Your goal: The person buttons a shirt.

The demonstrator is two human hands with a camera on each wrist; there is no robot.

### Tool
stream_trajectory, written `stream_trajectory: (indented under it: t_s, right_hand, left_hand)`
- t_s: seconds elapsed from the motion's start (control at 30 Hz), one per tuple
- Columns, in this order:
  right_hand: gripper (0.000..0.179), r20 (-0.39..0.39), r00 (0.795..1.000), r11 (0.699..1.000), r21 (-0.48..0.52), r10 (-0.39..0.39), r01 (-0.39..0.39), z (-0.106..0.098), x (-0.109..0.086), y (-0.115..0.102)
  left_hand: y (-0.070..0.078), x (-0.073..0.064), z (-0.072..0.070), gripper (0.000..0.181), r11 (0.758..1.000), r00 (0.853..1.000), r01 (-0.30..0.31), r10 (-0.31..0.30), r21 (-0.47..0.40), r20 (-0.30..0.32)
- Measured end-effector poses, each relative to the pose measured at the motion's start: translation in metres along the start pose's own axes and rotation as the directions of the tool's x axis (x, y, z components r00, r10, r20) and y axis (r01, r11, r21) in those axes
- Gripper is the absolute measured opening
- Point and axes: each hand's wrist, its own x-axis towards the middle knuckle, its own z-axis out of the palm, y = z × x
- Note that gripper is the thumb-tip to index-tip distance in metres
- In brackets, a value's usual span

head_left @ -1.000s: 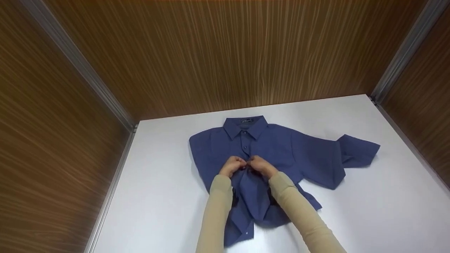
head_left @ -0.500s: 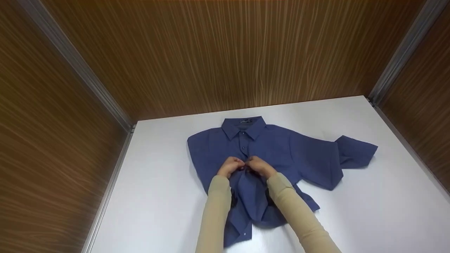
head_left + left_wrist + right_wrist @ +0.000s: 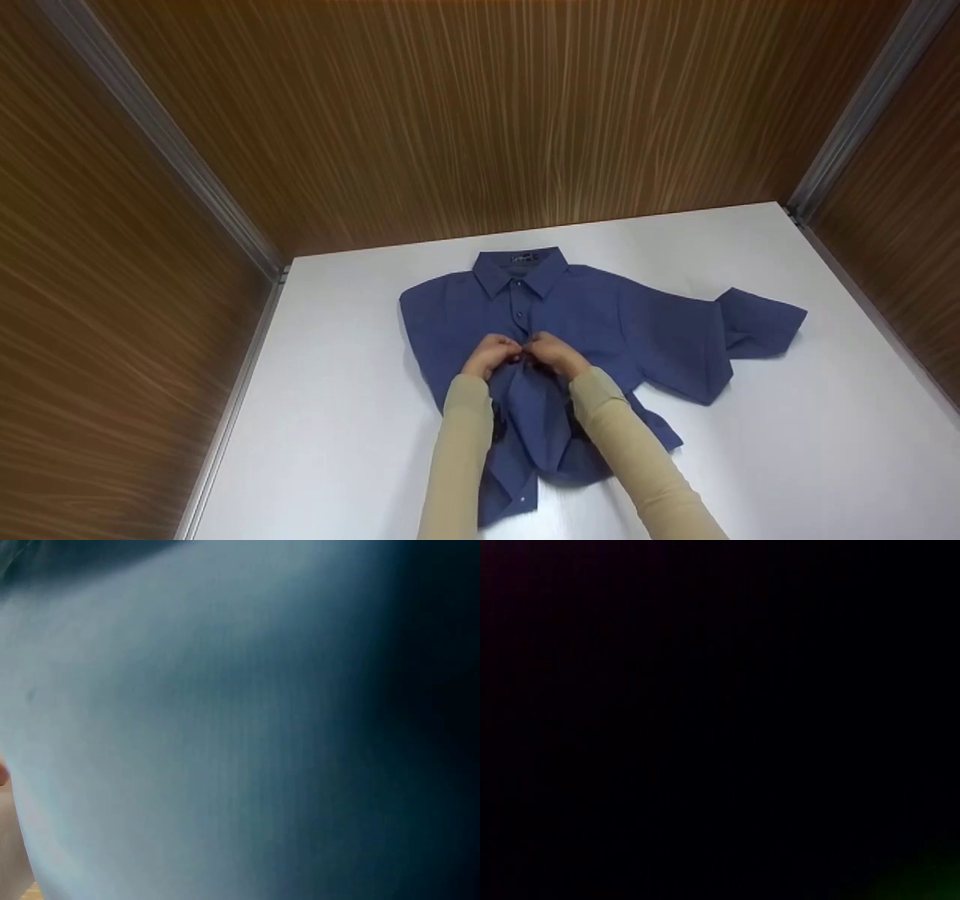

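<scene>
A blue button-up shirt (image 3: 667,337) lies front up on the white table, its collar (image 3: 521,271) toward the back wall. Two buttons show on the placket below the collar. At mid-chest my left hand (image 3: 493,354) pinches the front edge of the shirt. Right beside it, my right hand (image 3: 556,354) pinches the same spot, fingertips meeting the left ones. The small part between the fingertips is hidden. Below the hands the fabric is bunched and raised. Blurred shirt cloth (image 3: 187,727) fills most of the left wrist view; the right wrist view is almost black.
The white table (image 3: 337,390) extends around the shirt. Wood-grain panels (image 3: 480,120) stand at the back and both sides, with metal strips along the corners. One sleeve (image 3: 761,322) stretches out to the right, its end folded. The shirt's lower hem reaches toward the front.
Both hands keep their pinch at mid-chest with only tiny finger movements. The whole head view has shifted slightly, so the shirt appears a little farther left.
</scene>
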Motion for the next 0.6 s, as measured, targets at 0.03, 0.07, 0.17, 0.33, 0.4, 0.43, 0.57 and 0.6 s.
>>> stream_trajectory:
  t_s: [0.03, 0.07, 0.17, 0.33, 0.4, 0.43, 0.57, 0.6]
  right_hand:
    - [0.022, 0.004, 1.000, 1.000, 0.002, 0.000, 0.000, 0.000, 0.000, 0.000]
    - [0.021, 0.010, 1.000, 1.000, 0.000, -0.003, 0.003, 0.001, 0.000, 0.000]
    - [0.021, 0.035, 0.999, 1.000, 0.013, -0.007, 0.007, 0.001, 0.000, 0.000]
    - [0.023, 0.019, 0.997, 0.984, 0.161, 0.075, -0.077, -0.006, -0.002, 0.001]
    - [0.021, 0.017, 0.993, 0.968, 0.223, 0.117, -0.118, -0.009, -0.003, 0.002]
    - [0.020, 0.023, 0.993, 0.967, 0.228, 0.113, -0.115, -0.010, -0.003, 0.002]
    - [0.017, 0.052, 0.997, 0.984, 0.163, 0.064, -0.071, -0.012, -0.003, 0.002]
    - [0.017, 0.053, 0.998, 0.990, 0.135, 0.039, -0.046, -0.012, -0.003, 0.002]
  left_hand:
    - [0.010, -0.010, -0.001, 0.010, 1.000, 1.000, 0.002, -0.002, -0.001, -0.002]
    - [0.020, -0.020, -0.002, 0.011, 1.000, 1.000, 0.018, -0.018, -0.003, -0.005]
    - [0.033, -0.033, -0.005, 0.010, 1.000, 1.000, -0.013, 0.013, -0.003, 0.003]
    - [0.044, -0.037, -0.002, 0.015, 1.000, 1.000, 0.024, -0.025, -0.008, -0.007]
    - [0.044, -0.036, -0.001, 0.013, 0.999, 0.999, 0.040, -0.040, -0.003, -0.011]
    - [0.047, -0.039, -0.001, 0.010, 0.999, 0.999, 0.044, -0.044, 0.000, -0.009]
    - [0.068, -0.055, -0.002, 0.016, 1.000, 1.000, 0.020, -0.020, -0.006, 0.005]
    - [0.080, -0.064, -0.001, 0.018, 0.999, 0.999, 0.048, -0.048, 0.000, -0.002]
